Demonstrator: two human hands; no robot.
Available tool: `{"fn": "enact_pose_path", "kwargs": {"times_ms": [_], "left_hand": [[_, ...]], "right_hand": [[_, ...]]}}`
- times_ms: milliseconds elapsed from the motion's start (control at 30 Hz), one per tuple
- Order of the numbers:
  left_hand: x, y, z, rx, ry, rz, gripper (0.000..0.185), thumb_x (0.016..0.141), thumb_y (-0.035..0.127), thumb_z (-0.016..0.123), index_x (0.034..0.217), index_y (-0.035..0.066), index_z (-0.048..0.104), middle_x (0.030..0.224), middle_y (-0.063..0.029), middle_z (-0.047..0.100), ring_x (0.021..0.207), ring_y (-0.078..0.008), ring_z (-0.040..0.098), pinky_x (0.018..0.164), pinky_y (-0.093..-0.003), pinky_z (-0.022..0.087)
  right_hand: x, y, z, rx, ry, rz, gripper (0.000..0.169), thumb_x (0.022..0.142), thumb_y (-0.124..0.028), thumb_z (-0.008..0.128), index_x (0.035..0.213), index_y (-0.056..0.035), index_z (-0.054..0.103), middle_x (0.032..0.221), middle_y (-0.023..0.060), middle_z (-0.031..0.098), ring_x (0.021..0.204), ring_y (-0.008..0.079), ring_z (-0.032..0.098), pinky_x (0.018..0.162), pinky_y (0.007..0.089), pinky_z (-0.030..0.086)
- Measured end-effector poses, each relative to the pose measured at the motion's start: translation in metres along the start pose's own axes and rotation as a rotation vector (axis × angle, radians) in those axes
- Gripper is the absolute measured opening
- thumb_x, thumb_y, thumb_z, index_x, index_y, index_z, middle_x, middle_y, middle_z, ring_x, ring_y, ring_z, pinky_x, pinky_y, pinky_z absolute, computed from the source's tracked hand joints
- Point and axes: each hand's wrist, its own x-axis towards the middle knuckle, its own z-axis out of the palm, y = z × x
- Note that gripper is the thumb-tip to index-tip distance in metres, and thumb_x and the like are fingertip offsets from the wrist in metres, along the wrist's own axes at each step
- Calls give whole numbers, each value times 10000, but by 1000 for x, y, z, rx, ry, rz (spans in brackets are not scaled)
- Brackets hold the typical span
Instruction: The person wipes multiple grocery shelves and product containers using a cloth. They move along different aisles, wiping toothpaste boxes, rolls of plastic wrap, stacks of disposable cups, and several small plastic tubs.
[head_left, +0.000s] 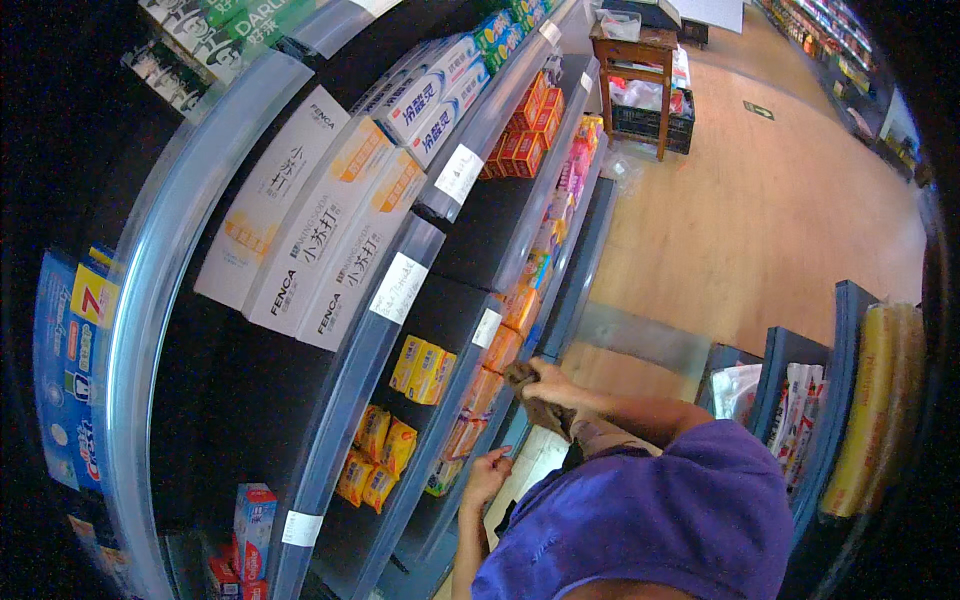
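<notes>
My right hand (551, 382) grips a brown cloth (544, 411) beside the front edge of a lower shelf. Orange packs (500, 349) stand in a row along that shelf, just left of the cloth. My left hand (491, 476) is lower in view, its fingers loosely bent and nothing visible in them. Close to it are more wrapped packs (465, 435) and a green pack (444, 478). Yellow boxes (423, 369) and yellow-orange soft packs (377, 456) sit on the shelf above.
Fenca toothpaste boxes (315, 240) and white-blue boxes (435, 97) fill part of an upper shelf. Red boxes (525, 139) stand farther along. Shelf edges (337, 382) carry price tags. A wooden stand (634, 60) and black crate (652, 124) are ahead; another shelf unit (799, 345) is at right.
</notes>
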Motion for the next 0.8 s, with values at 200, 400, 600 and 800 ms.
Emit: {"fn": "enact_pose_path", "kwargs": {"times_ms": [200,400,600,800], "left_hand": [[14,18,15,-70,110,82,348,820,129,500,1135,-16,532,690,-37,580,607,-108,535,597,-242,439],[32,11,23,45,39,135,327,823,144,535,1125,22,550,746,-54,614,617,-122,562,561,-253,444],[61,-28,11,95,26,183,311,761,113,546,1055,21,594,650,-82,609,569,-141,551,551,-266,441],[73,-26,34,12,-60,167,296,745,60,512,1025,25,603,617,-124,616,513,-178,604,515,-303,480]], "right_hand": [[-4,11,-60,412,253,195,449,604,-142,654,974,23,458,787,145,565,677,242,572,575,354,472],[-12,37,-64,435,187,102,381,641,-106,607,984,11,490,785,126,562,677,241,565,603,364,467],[-14,58,-60,907,181,380,337,670,-96,566,990,1,518,803,124,569,703,254,567,629,378,473],[-38,26,-85,990,313,281,227,681,-113,539,872,8,554,731,128,587,622,253,577,581,383,480]]}}
